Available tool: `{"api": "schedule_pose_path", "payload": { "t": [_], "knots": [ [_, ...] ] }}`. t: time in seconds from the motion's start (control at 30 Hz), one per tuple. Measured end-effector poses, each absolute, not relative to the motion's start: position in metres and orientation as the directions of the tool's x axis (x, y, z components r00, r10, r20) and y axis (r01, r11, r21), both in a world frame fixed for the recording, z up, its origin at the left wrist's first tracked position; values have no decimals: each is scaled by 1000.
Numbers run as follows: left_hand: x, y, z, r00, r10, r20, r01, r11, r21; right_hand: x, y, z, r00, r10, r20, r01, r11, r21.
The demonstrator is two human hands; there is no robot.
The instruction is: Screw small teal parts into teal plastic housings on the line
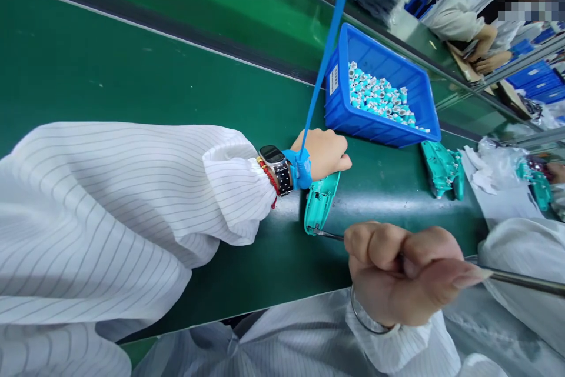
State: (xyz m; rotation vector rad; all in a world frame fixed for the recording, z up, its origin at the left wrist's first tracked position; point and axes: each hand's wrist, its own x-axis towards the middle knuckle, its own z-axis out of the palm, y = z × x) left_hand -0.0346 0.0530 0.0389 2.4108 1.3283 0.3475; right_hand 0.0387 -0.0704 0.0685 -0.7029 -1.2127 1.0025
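Observation:
A teal plastic shell (pixel 321 203) lies on the green bench, its hollow inner side facing up. My left hand (pixel 324 150), with a blue wrist strap and a watch at the wrist, is closed over the shell's far end, its fingertips mostly hidden. In a fist, my right hand (pixel 404 268) grips a slim metal tool (pixel 525 281); its exact kind is unclear. The tool's narrow tip touches the near end of the shell, while its other end runs out of view at the right.
Beyond my left hand stands a blue bin (pixel 384 130) of small teal-and-white parts. More teal shells (pixel 441 168) lie to the right, near clear plastic bags (pixel 497 165). The strap's blue cord (pixel 324 65) stretches upward. Co-workers' hands (pixel 488 53) show at upper right.

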Motion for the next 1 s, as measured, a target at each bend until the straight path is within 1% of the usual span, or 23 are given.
{"api": "schedule_pose_path", "payload": {
  "t": [0.17, 0.33, 0.43, 0.53, 0.67, 0.77, 0.87, 1.0],
  "knots": [
    [-35, 53, 37, 534, 844, 53, 746, -500, 441, 36, -71, 67, 57, 899, 434, -234, 435, -870],
    [-35, 55, 31, 516, 854, 68, 737, -483, 473, 32, -76, 64, 122, 861, 494, -149, 508, -848],
    [-35, 56, 30, 492, 868, 70, 748, -462, 477, 30, -68, 63, 132, 879, 459, -149, 475, -867],
    [-37, 57, 30, 460, 886, 52, 772, -429, 469, 30, -54, 65, 133, 911, 391, -160, 409, -899],
    [-39, 58, 29, 446, 893, 57, 789, -423, 447, 36, -42, 70, 76, 941, 330, -174, 338, -925],
    [-40, 59, 28, 457, 886, 80, 787, -444, 428, 44, -43, 74, 117, 929, 351, -204, 368, -907],
    [-39, 59, 27, 457, 885, 83, 790, -448, 419, 47, -46, 75, 157, 913, 375, -200, 402, -894],
    [-39, 59, 27, 458, 884, 95, 781, -451, 431, 42, -47, 73, 98, 933, 346, -236, 359, -903]
  ]
}}
